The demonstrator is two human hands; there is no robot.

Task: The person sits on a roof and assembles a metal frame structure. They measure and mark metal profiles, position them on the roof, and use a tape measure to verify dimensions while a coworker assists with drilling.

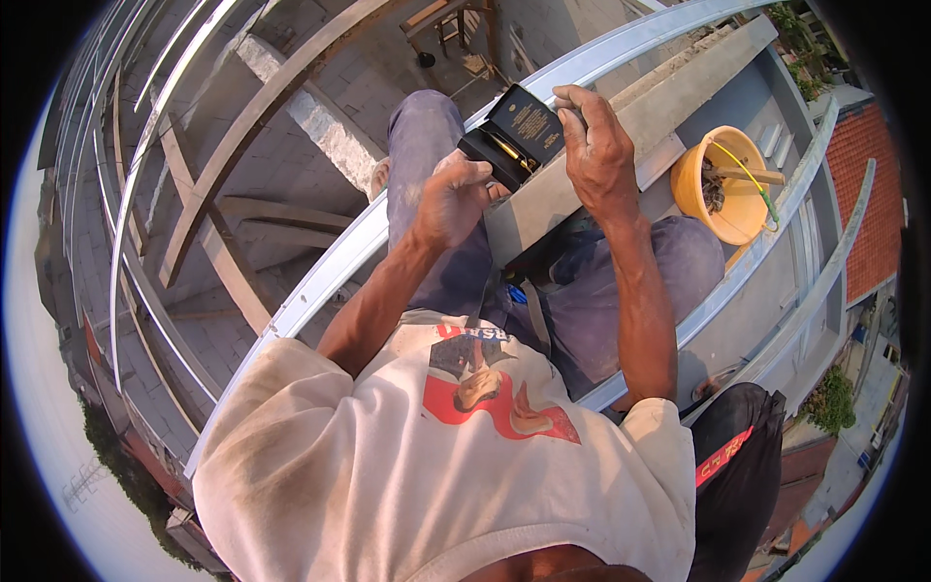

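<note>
A small black box (497,157) stands open in front of me, above my thighs. Gold print covers its raised lid (525,120), and a gold-coloured strip (511,149) shows inside; I cannot make out what the strip is. My left hand (454,202) grips the box at its lower left, the thumb over the near edge and the fingers partly hidden beneath. At the lid's right edge, my right hand (599,153) is closed, with thumb and index finger pinching there.
I sit among pale metal roof channels (320,281). To the right, an orange-yellow bucket (690,184) with a wooden handle in it stands by a concrete beam (703,82). On the left, wooden beams (233,145) cross above a drop to a lower floor. Beyond lies a red tiled roof (868,194).
</note>
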